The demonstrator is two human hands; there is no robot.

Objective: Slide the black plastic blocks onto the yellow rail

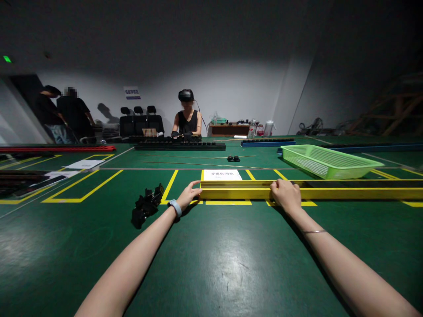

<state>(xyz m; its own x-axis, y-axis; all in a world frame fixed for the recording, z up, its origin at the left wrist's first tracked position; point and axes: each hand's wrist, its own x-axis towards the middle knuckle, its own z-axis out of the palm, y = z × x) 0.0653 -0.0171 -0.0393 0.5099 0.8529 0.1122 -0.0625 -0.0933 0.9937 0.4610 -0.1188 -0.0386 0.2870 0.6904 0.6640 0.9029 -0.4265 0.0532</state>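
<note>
A long yellow rail [244, 193] lies across the green table [224, 255] and runs out of view at the right. At its left end is my left hand [189, 196], the fingertips and thumb pressed on the rail's end. Farther right, my right hand [287, 193] is closed over the rail, with the fingers curled round its near side. Left of my left hand lies a loose pile of black parts [147, 204]. A white paper label [222, 175] with printed characters shows just behind the rail.
A light green basket [330, 163] sits behind the rail at the right. Small black pieces [233, 158] and thin rods lie mid-table. Across the table, a person [187, 116] in a headset works at a dark rail [178, 146]. Red rails [66, 149] are far left.
</note>
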